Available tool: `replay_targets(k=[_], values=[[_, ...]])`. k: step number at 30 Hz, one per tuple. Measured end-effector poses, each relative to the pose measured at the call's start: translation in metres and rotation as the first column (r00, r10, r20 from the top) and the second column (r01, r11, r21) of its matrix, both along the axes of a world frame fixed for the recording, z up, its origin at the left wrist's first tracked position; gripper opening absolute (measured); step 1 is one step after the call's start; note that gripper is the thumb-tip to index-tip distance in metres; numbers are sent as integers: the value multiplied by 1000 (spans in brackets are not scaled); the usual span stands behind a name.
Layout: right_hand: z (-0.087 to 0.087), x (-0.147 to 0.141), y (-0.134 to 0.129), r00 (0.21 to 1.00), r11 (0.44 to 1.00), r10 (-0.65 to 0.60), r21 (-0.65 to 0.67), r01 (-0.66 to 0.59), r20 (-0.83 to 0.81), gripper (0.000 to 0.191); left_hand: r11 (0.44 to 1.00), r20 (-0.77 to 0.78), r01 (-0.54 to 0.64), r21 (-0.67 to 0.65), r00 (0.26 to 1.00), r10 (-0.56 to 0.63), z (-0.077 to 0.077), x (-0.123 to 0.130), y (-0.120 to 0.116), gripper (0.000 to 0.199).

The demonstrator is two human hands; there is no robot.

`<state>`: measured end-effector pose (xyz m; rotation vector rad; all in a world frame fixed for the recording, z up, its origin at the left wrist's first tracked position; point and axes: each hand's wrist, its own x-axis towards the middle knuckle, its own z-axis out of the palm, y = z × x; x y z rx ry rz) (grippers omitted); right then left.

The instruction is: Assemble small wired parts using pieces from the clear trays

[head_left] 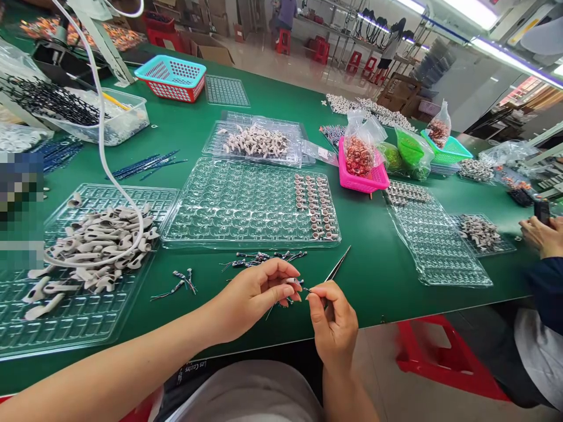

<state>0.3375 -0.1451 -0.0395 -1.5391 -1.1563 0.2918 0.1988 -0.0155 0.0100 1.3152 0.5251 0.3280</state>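
Observation:
Between its thumb and fingers, my left hand (259, 299) holds a small whitish piece (294, 282). My right hand (335, 322), just to the right, pinches the thin dark end at that piece and also has metal tweezers (338, 264) in its grip, tips pointing up and away. Behind my hands lies a bunch of small wired parts (259, 257); a few more wired parts (187, 281) are to the left. Beyond is a clear tray (233, 199) with rows of small pieces (314, 205) at its right end.
A tray at left (26, 328) carries a pile of grey-white shells (101, 240), with a white cable (102, 135) arching over it. A pink basket (363, 180) stands behind right. Another person's hand (543, 234) is at the right edge, near a red stool (448, 357).

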Motion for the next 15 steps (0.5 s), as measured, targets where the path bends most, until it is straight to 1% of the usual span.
replay_targets(k=[2,3,4,6,8,10,15], values=[[0,0,0,1000,1000,3,1,-3,-10,10,994,-32,-3,106,999,6,-2,-1,0,11],[0,0,0,1000,1000,1,0,-1,-11,9,982,-50,-3,188,999,12,-3,-2,0,10],[0,-1,1,1000,1000,-1,-3,1,-8,8,959,-61,-3,285,998,22,-4,-3,1,10],[0,-1,1,1000,1000,-11,-17,11,4,6,878,-45,-14,479,998,41,-6,-4,2,13],[1,-1,1,1000,999,-23,-40,24,21,5,791,-7,-31,611,999,45,-9,-4,2,17],[2,-1,2,999,998,-31,-56,33,31,6,741,15,-49,670,999,52,-11,-4,2,18],[6,-1,3,1000,993,-18,-113,21,25,8,707,-29,-61,705,993,115,-11,-2,1,12]])
